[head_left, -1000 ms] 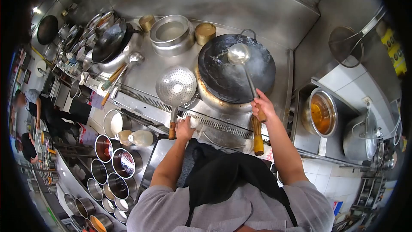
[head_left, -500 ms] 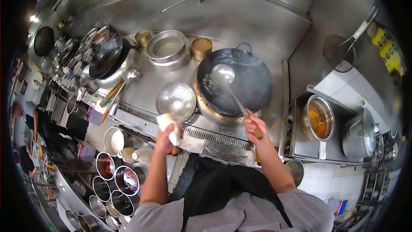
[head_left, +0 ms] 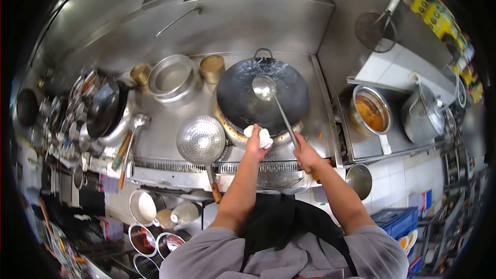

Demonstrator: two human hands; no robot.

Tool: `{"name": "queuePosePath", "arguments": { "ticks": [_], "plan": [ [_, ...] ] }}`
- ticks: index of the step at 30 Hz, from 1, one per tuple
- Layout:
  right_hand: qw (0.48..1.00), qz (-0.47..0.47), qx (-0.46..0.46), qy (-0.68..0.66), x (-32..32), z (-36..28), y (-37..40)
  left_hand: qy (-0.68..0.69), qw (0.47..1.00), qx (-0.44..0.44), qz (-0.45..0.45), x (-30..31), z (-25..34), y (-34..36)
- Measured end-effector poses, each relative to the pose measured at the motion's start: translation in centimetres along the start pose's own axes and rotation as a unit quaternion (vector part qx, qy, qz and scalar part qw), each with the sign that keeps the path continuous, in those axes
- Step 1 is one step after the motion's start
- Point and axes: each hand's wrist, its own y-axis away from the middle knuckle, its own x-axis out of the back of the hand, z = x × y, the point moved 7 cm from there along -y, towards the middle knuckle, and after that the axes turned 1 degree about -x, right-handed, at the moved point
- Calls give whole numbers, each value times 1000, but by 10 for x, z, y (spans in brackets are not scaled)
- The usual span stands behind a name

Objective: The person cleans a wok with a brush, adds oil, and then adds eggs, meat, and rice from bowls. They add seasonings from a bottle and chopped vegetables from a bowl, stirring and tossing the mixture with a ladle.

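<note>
A large black wok (head_left: 237, 95) sits on the round burner. My left hand (head_left: 253, 150) grips a folded white cloth (head_left: 264, 138) at the wok's near rim; the cloth covers that part of the rim. In my right hand (head_left: 307, 156) is the handle of a long metal ladle (head_left: 281, 111). Its round bowl faces up over the inside of the wok. Left of the wok lies a perforated strainer (head_left: 200, 137), its wooden handle pointing toward me.
Behind the strainer stand a metal pot (head_left: 173, 80) and a brass-coloured can (head_left: 212, 67). A pot of orange liquid (head_left: 372, 116) is on the right-hand counter. Another ladle (head_left: 135, 134) lies at the left. Several containers, one a white-filled pot (head_left: 143, 206), stand below the front edge.
My left hand has moved right with the cloth, from beside the strainer's handle to the wok's near rim. The steam has thinned. The whole view has shifted.
</note>
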Motion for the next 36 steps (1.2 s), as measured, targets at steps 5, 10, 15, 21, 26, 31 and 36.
{"name": "queuePosePath", "arguments": {
  "ticks": [5, 10, 15, 21, 26, 31, 36],
  "plan": [
    [925, 125, -8, 359, 15, 57, 76, -2, 998, 65, -2, 5, -18, -53],
    [949, 107, 29, 295, 34, 96, 119, -3, 998, -3, 63, -13, -12, 3],
    [934, 45, 63, 350, 74, 34, 146, -34, 996, -12, 82, -5, -23, 76],
    [896, -30, 146, 419, 114, -6, 157, -42, 988, -89, 119, -63, -41, 116],
    [863, -35, 155, 480, 165, -5, 217, -39, 982, -121, 138, -138, -83, 163],
    [862, -23, 161, 481, 234, 10, 267, -45, 977, -140, 154, -214, -117, 204],
    [869, 25, 193, 455, 284, 23, 289, -73, 971, -186, 131, -282, -136, 209]
  ]
}}
